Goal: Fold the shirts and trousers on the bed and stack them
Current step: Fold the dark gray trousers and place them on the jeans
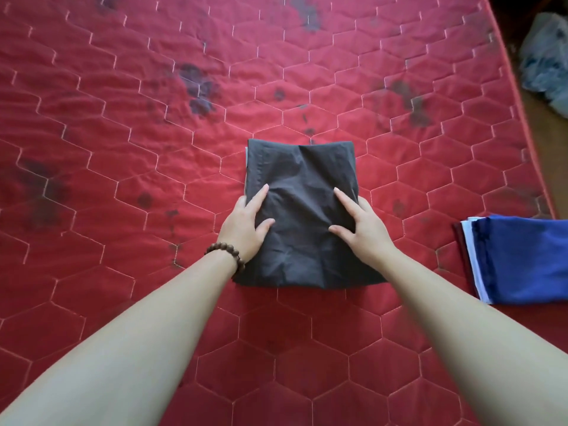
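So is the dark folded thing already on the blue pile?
No, the dark folded garment lies alone mid-bed, apart from the blue pile at the right.

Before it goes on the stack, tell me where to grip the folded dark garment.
Grip the folded dark garment by its two long side edges, one hand from each side, fingers slid underneath. It lies flat in loose layers, so lifting both sides should keep the fold together.
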{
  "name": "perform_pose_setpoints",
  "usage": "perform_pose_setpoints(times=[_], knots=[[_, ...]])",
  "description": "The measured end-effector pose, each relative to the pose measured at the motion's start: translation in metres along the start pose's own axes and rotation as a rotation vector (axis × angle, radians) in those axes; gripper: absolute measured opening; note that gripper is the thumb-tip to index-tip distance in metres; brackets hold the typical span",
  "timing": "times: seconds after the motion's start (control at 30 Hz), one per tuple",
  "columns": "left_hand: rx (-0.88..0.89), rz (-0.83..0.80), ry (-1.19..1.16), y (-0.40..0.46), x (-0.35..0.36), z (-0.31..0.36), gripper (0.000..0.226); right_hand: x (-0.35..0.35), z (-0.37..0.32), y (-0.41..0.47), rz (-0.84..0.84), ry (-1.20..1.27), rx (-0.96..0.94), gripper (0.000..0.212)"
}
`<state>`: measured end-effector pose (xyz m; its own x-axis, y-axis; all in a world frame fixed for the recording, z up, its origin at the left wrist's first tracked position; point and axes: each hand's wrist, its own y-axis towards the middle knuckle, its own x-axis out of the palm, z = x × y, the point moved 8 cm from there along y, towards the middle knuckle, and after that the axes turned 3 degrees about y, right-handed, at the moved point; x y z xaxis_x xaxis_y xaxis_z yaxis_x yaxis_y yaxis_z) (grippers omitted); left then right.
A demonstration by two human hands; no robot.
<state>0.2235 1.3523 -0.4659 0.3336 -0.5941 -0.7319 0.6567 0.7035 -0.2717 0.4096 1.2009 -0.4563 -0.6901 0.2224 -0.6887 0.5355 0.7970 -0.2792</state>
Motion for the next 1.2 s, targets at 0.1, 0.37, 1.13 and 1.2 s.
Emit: perform_pose_setpoints(times=[0.1, 0.37, 1.13, 1.2], knots=[[-0.119, -0.131, -0.009, 0.007, 0.031, -0.026, 0.080, 0.023, 0.034, 0.008, -0.111, -0.037, 0.126, 0.071], [-0.044, 0.045, 0.080, 0.005, 0.025, -0.022, 0.078, 0.023, 0.035, 0.003, 0.102, -0.142, 0.123, 0.065], [0.323, 0.197, 0.557, 0.098, 0.055, 0.008, 0.066, 0.053, 0.024, 0.096, 0.219, -0.578, -0.289, 0.062], [0.311, 0.167, 0.536, 0.101, 0.056, 0.004, 0.067, 0.054, 0.025, 0.099, 0.185, -0.524, -0.282, 0.062]])
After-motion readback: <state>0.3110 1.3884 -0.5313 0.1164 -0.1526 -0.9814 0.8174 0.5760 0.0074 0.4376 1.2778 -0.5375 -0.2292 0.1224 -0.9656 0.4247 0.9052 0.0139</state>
